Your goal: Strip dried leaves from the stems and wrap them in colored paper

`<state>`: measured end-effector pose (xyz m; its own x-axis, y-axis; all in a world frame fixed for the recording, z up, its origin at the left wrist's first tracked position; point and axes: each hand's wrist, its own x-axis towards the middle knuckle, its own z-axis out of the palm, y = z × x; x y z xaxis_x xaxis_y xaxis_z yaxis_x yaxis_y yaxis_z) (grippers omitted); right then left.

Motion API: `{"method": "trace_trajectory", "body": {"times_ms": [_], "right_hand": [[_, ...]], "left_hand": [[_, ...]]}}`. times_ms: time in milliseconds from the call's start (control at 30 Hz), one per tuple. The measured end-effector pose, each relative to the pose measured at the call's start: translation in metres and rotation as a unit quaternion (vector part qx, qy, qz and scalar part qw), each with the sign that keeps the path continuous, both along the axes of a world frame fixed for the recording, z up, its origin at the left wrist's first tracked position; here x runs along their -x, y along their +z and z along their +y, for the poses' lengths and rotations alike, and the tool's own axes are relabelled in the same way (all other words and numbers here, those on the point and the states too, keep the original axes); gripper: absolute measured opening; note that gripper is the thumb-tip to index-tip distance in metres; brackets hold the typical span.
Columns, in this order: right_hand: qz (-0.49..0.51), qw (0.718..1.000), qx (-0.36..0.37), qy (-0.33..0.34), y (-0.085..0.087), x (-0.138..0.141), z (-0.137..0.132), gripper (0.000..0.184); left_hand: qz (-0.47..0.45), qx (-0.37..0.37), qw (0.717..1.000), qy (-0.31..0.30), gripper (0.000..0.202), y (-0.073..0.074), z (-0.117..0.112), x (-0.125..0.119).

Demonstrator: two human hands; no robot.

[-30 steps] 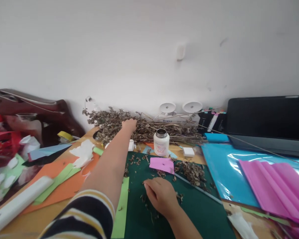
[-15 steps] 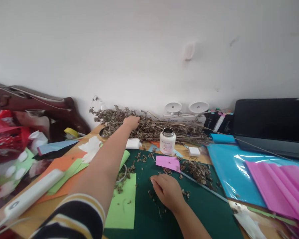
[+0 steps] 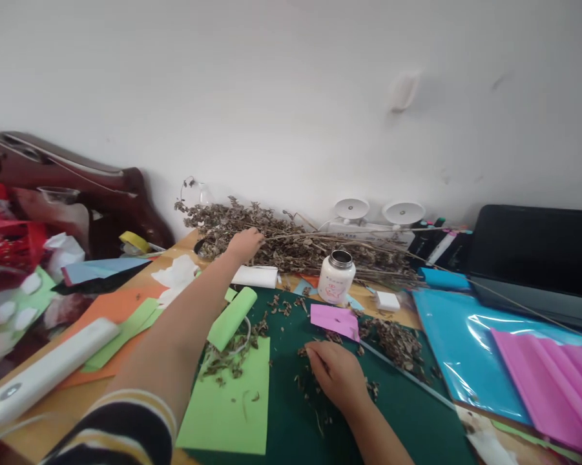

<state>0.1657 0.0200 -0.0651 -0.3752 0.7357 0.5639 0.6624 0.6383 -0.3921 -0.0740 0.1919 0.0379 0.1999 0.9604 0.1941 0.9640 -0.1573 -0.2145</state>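
My left hand (image 3: 246,245) reaches to the back of the table, its fingers closed on a stem at the near side of a long heap of dried leafy stalks (image 3: 285,236). Resting low over the dark green mat (image 3: 295,420), my right hand (image 3: 338,374) is curled into a loose fist. A bit of dried leaf (image 3: 301,352) pokes out at its fingertips; the palm is hidden. Crumbled leaves lie around that hand, and a larger pile of dried leaves (image 3: 398,341) is to its right. A pink paper slip (image 3: 335,321) lies just beyond it.
An uncapped white bottle (image 3: 336,284) stands before the stalks. Light green paper (image 3: 232,413) with leaf bits covers the mat's left part. A white power strip (image 3: 53,365) lies at left; a blue folder (image 3: 446,342), pink paper (image 3: 547,374) and dark screen (image 3: 537,252) are at right.
The view has shifted slightly. My left hand has drawn back a little to the left along the stalks, uncovering more of the rolled green paper. My right hand keeps its place on the mat.
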Motion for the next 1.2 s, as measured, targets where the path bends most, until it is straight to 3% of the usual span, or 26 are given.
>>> {"method": "trace_trajectory", "body": {"times_ms": [133, 267, 433, 600, 667, 767, 867, 1000, 1100, 1200], "right_hand": [[-0.002, 1.000, 0.008, -0.008, 0.000, 0.000, 0.001, 0.023], [0.000, 1.000, 0.015, -0.025, -0.001, 0.000, 0.002, 0.023], [0.009, 0.999, 0.010, -0.031, -0.001, 0.000, 0.002, 0.024], [0.020, 0.999, 0.025, -0.026, 0.000, 0.000, 0.003, 0.024], [0.023, 0.999, 0.031, -0.024, 0.001, 0.000, 0.003, 0.023], [0.021, 0.999, 0.037, -0.020, 0.003, 0.002, 0.001, 0.023], [0.011, 0.999, 0.045, -0.002, 0.005, 0.004, -0.001, 0.022], [0.006, 0.998, 0.061, -0.003, 0.009, 0.003, -0.002, 0.021], [-0.010, 0.997, 0.074, 0.000, 0.010, 0.002, -0.001, 0.020], [-0.031, 0.996, 0.082, 0.004, 0.009, 0.001, 0.000, 0.021]], "left_hand": [[0.020, -0.028, 0.999, -0.038, 0.028, 0.005, -0.015, 0.015], [0.040, -0.041, 0.996, -0.064, 0.032, -0.007, -0.027, 0.026], [0.058, 0.025, 0.998, -0.009, 0.035, -0.018, -0.031, 0.040], [0.055, 0.005, 0.998, -0.002, 0.041, -0.006, -0.022, 0.042], [0.041, -0.032, 0.999, -0.008, 0.040, 0.003, -0.013, 0.029], [0.050, -0.057, 0.996, -0.049, 0.038, 0.018, 0.009, -0.009], [0.087, -0.021, 0.988, -0.127, 0.036, 0.028, 0.035, -0.060], [0.090, 0.038, 0.987, -0.125, 0.031, 0.028, 0.067, -0.116], [0.078, 0.071, 0.989, -0.104, 0.021, 0.022, 0.083, -0.133], [0.063, 0.083, 0.990, -0.090, 0.019, 0.015, 0.089, -0.132]]}}
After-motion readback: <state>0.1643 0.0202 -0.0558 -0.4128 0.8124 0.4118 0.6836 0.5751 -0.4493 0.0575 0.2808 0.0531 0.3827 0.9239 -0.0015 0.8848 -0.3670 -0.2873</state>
